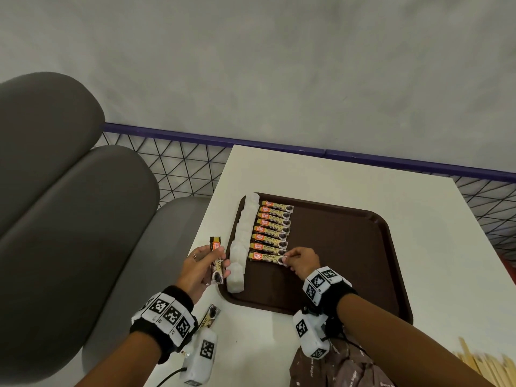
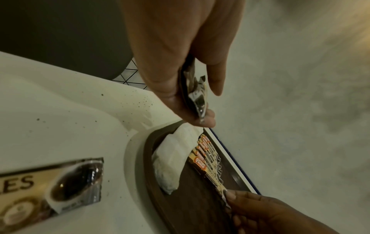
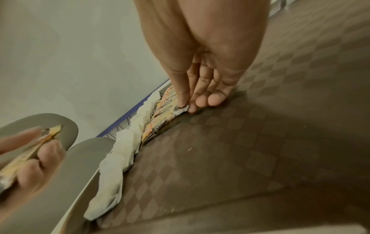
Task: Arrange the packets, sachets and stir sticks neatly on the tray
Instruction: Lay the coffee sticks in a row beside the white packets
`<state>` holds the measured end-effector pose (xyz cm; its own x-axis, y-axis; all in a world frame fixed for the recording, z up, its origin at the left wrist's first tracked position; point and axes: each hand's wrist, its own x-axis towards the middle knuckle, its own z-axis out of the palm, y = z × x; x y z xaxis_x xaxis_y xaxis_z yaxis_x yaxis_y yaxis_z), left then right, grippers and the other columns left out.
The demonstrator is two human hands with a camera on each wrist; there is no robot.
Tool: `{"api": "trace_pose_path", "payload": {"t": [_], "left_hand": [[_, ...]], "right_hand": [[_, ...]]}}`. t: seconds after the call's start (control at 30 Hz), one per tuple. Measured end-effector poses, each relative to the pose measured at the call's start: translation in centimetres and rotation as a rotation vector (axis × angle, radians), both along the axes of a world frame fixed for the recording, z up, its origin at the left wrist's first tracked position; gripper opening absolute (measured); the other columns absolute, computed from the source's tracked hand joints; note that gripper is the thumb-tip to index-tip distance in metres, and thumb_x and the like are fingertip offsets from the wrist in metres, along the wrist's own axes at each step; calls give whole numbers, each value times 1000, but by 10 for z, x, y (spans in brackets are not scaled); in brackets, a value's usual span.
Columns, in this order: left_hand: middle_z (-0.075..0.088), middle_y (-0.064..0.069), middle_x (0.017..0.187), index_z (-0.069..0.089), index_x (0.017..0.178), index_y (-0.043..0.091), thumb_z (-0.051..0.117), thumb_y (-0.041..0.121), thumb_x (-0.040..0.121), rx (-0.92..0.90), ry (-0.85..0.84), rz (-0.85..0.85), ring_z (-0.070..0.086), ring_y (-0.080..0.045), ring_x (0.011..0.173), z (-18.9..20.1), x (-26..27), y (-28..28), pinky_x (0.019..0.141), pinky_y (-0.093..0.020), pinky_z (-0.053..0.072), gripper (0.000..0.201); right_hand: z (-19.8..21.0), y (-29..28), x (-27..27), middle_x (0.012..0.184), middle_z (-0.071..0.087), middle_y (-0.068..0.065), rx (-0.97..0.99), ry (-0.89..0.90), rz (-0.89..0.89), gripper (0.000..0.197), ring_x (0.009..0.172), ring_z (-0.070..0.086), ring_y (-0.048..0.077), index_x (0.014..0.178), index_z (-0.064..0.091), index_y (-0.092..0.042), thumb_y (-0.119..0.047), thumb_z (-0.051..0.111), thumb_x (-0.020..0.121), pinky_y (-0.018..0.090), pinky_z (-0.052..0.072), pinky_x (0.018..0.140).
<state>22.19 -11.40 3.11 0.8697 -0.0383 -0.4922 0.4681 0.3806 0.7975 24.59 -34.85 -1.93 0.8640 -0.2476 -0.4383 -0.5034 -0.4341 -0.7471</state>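
Observation:
A brown tray (image 1: 349,269) lies on the white table. Along its left edge runs a column of white sachets (image 1: 242,241), and beside it a neat row of several orange-and-gold coffee granule sachets (image 1: 275,223). My right hand (image 1: 285,259) pinches the right end of the nearest sachet in that row (image 1: 264,256), which lies flat on the tray; the pinch (image 3: 185,108) shows in the right wrist view. My left hand (image 1: 215,265) hovers over the table left of the tray and grips a coffee sachet (image 2: 197,96) upright. One more coffee sachet (image 2: 50,182) lies on the table under my left wrist.
Wooden stir sticks (image 1: 485,367) lie at the table's front right corner. Brown sugar packets (image 1: 337,367) sit in a heap at the front edge under my right forearm. Grey seat cushions (image 1: 69,219) stand left of the table, and a wire-mesh fence (image 1: 178,166) runs behind it.

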Motion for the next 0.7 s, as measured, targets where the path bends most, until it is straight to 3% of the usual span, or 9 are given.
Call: {"api": "trace_pose_path", "payload": {"t": [0.13,0.2,0.5,0.7], "left_hand": [[61,-19,86,57,103,0,58,6,89,-34,58,-9,66,-25,71,-5,2,2,57,-34,58,15],[62,-23,91,57,109,-5,55,2,90,-44,74,-22,68,-26,72,-6,3,3,57,-33,57,20],[70,-19,95,65,102,-2,54,-3,89,-57,17,-48,71,-23,75,-3,0,4,68,-38,60,17],[73,-11,97,64,106,6,59,0,87,8,-19,-45,72,-19,82,-1,-2,1,62,-27,58,20]], "right_hand": [[-2,3,2,87,68,8,-55,21,-43,21,75,59,15,65,57,-21,-13,71,79,29,52,79],[-2,4,2,93,68,10,-81,24,-48,22,83,62,19,66,55,-21,-14,73,77,33,53,84],[4,6,0,87,59,3,-176,-2,-43,26,81,55,17,67,47,-21,-16,71,79,27,46,73],[16,11,-8,81,57,-2,-128,-162,26,11,79,56,15,83,52,-17,-19,62,86,21,39,60]]}}
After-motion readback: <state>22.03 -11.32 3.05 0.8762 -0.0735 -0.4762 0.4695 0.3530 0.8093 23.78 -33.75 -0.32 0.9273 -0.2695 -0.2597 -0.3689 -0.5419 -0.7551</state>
